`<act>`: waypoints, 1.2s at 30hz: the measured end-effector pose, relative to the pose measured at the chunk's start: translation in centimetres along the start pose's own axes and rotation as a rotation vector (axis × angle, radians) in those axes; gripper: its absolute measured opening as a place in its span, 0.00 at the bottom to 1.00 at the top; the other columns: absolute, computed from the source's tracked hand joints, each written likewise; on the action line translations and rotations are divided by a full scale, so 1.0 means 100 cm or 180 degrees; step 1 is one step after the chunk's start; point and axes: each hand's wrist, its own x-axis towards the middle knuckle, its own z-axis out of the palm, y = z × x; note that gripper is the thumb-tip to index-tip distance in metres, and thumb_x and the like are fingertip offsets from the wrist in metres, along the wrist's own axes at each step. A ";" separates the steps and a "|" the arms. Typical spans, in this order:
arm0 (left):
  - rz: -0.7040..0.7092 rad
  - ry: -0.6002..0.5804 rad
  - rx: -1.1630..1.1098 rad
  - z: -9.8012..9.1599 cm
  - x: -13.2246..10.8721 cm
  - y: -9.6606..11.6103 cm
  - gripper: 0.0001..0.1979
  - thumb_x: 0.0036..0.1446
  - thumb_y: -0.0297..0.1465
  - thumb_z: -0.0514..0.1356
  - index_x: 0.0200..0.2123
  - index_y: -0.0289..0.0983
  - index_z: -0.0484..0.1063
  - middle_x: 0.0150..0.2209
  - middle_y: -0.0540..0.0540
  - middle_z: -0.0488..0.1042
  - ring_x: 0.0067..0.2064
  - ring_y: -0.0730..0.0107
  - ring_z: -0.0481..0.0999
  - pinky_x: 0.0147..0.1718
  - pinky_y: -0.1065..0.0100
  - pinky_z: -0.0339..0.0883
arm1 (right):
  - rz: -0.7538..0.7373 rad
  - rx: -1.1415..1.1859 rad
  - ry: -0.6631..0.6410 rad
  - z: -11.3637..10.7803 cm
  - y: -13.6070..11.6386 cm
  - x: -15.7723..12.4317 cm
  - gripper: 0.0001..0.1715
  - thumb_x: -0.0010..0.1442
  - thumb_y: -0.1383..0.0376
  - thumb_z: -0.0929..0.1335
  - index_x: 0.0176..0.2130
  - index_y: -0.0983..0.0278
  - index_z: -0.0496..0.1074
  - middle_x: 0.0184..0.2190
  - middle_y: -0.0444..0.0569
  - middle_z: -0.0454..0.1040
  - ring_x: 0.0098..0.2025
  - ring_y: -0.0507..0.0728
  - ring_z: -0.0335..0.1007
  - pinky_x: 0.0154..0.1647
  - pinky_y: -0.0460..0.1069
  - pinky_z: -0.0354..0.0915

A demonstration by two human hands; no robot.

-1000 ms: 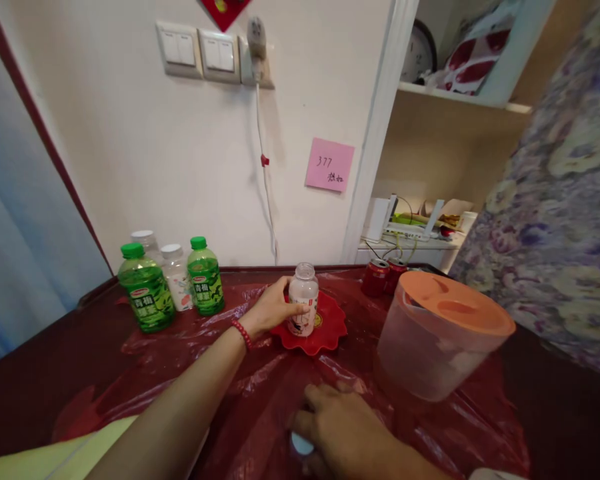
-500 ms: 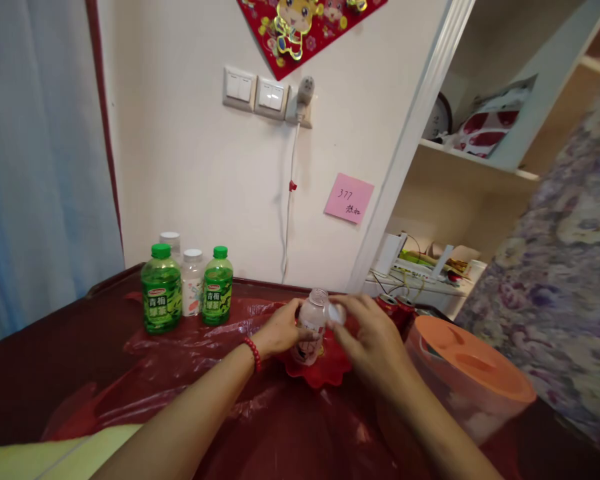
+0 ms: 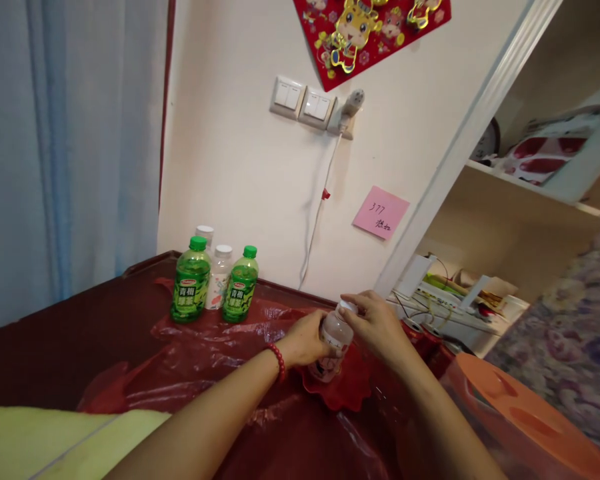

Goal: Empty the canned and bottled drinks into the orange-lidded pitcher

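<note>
I can see a pale, see-through bottle (image 3: 337, 329), printed on its lower part, standing on the red scalloped dish (image 3: 349, 393), its white cap (image 3: 347, 306) at the mouth, though whether it's screwed tight I can't tell

Room in a home. Domestic character is shown by a blue curtain (image 3: 90, 147), a festive red wall hanging (image 3: 371, 50) with cartoon figures (image 3: 353, 30), household light switches (image 3: 287, 97), shelves (image 3: 535, 189) bearing a router (image 3: 443, 299), and a dark table (image 3: 55, 353) partly covered by a red plastic sheet (image 3: 200, 360).
</note>
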 end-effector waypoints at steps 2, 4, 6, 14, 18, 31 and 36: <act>-0.0015 0.0000 0.0034 0.000 0.001 -0.001 0.34 0.40 0.31 0.75 0.53 0.36 0.73 0.52 0.39 0.80 0.51 0.49 0.78 0.50 0.57 0.70 | 0.0038 -0.0035 -0.0056 -0.001 -0.001 0.001 0.18 0.61 0.62 0.70 0.49 0.66 0.82 0.38 0.52 0.73 0.39 0.59 0.71 0.42 0.51 0.65; -0.0008 -0.0016 0.0051 0.000 0.001 -0.001 0.34 0.40 0.31 0.75 0.53 0.36 0.73 0.52 0.40 0.80 0.51 0.50 0.78 0.50 0.58 0.71 | 0.0078 -0.0089 -0.0080 -0.001 -0.003 0.002 0.17 0.61 0.62 0.70 0.47 0.66 0.82 0.37 0.52 0.73 0.39 0.59 0.71 0.41 0.51 0.64; 0.0009 -0.0034 0.0056 0.000 0.002 -0.001 0.34 0.40 0.31 0.75 0.53 0.36 0.73 0.52 0.40 0.80 0.51 0.51 0.78 0.50 0.59 0.71 | 0.0142 -0.0190 -0.0048 -0.001 -0.005 0.001 0.17 0.61 0.59 0.71 0.45 0.66 0.82 0.36 0.53 0.72 0.39 0.61 0.70 0.42 0.53 0.63; -0.0020 -0.0031 0.0082 0.000 0.000 -0.001 0.33 0.42 0.32 0.75 0.53 0.35 0.72 0.51 0.39 0.80 0.51 0.51 0.79 0.50 0.58 0.71 | 0.0365 -0.0008 -0.0043 -0.008 -0.002 -0.002 0.37 0.64 0.42 0.61 0.55 0.64 0.78 0.47 0.58 0.76 0.50 0.68 0.71 0.51 0.60 0.64; 0.0017 -0.0047 0.0081 0.000 0.001 -0.002 0.33 0.41 0.32 0.75 0.53 0.35 0.72 0.51 0.39 0.80 0.51 0.50 0.79 0.49 0.58 0.72 | 0.0246 0.0389 -0.0248 -0.008 0.005 -0.001 0.35 0.61 0.46 0.60 0.56 0.63 0.77 0.53 0.54 0.77 0.55 0.62 0.71 0.55 0.55 0.65; -0.0017 -0.0040 0.0138 0.001 0.001 -0.003 0.33 0.41 0.33 0.75 0.52 0.36 0.72 0.51 0.39 0.80 0.51 0.50 0.79 0.49 0.58 0.72 | 0.0436 0.0207 0.0242 0.000 0.001 -0.006 0.30 0.60 0.41 0.62 0.42 0.61 0.77 0.44 0.55 0.78 0.49 0.68 0.70 0.52 0.62 0.63; -0.0019 -0.0028 0.0131 0.000 0.001 -0.001 0.33 0.41 0.32 0.75 0.52 0.36 0.72 0.52 0.40 0.80 0.51 0.50 0.79 0.49 0.58 0.72 | 0.0245 0.0546 0.0105 0.006 0.006 -0.004 0.30 0.57 0.47 0.62 0.48 0.61 0.78 0.47 0.53 0.78 0.49 0.62 0.73 0.49 0.54 0.68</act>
